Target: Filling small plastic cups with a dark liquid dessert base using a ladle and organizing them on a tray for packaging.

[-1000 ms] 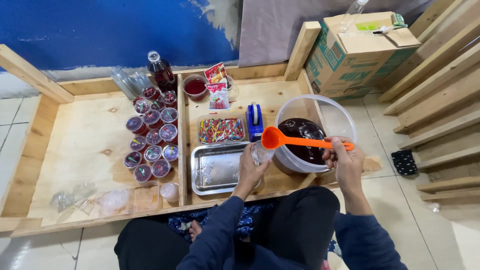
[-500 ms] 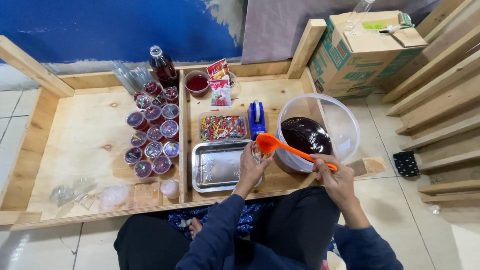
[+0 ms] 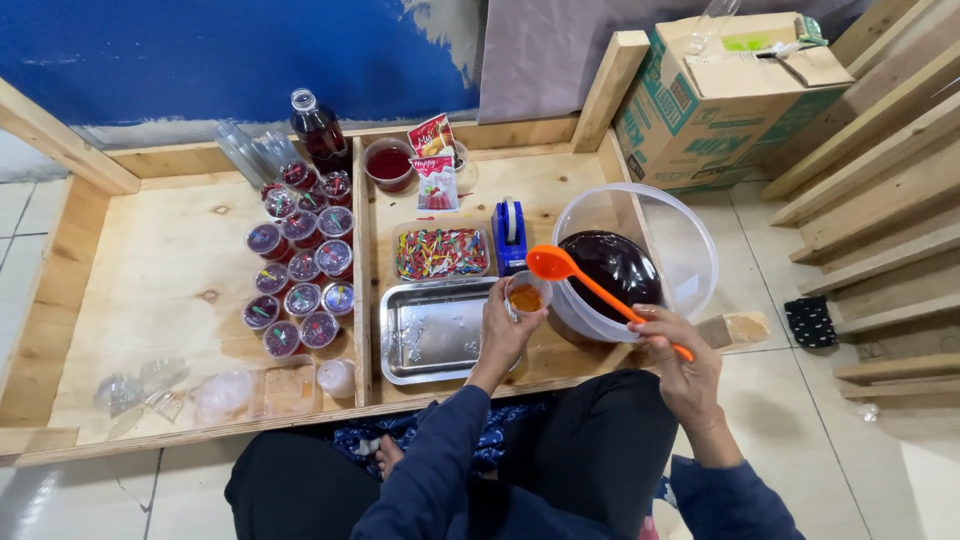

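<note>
The left hand (image 3: 505, 330) reaches forward, fingers wrapped around a small clear cup (image 3: 526, 296) held upright just beside the bowl (image 3: 690, 250). The right hand (image 3: 680, 350), wrist bent inward, pinches the handle of an orange ladle (image 3: 590, 285), its scoop directly above the cup, seemingly tipped toward it. A steel tray (image 3: 430, 335) lies left of the cup hand.

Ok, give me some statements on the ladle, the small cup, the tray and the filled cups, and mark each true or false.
1. The right hand holds an orange ladle. True.
2. The left hand holds a small clear cup. True.
3. The metal tray is full of cups. False: it lies bare.
4. The big clear bowl holds dark liquid. True.
5. The filled cups stand right of the tray. False: they stand left of it.
</note>
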